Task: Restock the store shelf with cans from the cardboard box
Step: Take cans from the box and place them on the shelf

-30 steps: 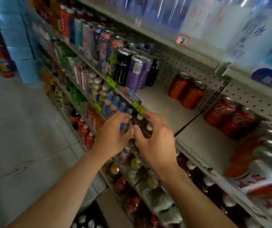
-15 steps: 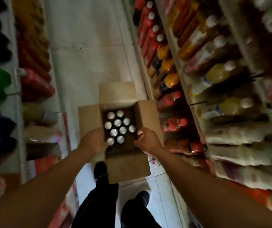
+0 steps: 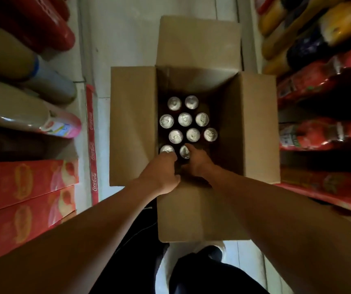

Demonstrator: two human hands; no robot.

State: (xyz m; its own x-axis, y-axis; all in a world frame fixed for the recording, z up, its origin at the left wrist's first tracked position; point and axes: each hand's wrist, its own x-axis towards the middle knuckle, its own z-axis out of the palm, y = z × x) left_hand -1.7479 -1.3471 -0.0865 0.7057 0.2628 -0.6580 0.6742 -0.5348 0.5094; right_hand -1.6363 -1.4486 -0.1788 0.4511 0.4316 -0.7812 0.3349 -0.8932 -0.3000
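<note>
Silver-topped round metal cans (image 3: 185,119) are standing upright in a cluster on the bottom of the open brown cardboard box (image 3: 132,124), ten tops showing, bunched toward the box's 9 o'clock wall, 3 o'clock side of the floor bare. Box is sitting on the pale tiled aisle floor (image 3: 128,39), flaps folded out at 12, 3, 6 and 9.

I'm reaching both hands in at the 6 o'clock end of the cluster. My left hand (image 3: 159,172) is coming down over the nearest-left can (image 3: 166,149), fingers curling over its top; can't tell if they're clamped yet. My right hand (image 3: 195,162) is touching the nearest-right can (image 3: 184,151), fingers out of sight down its side, grip can't be told either.

To do this well, I'm judging: get fingers low round each can body, not just the rim, lift straight up so neighbours at 12 o'clock aren't tipping, one can per hand, clear the flaps before turning.

Outward: red-labelled plastic drink bottles (image 3: 318,81) lying on racks at 3 o'clock, tan and red bottles (image 3: 11,56) at 9 to 10 o'clock, orange-red printed cartons (image 3: 32,183) at 8 o'clock, my dark shoes (image 3: 210,253) at 6 o'clock.
</note>
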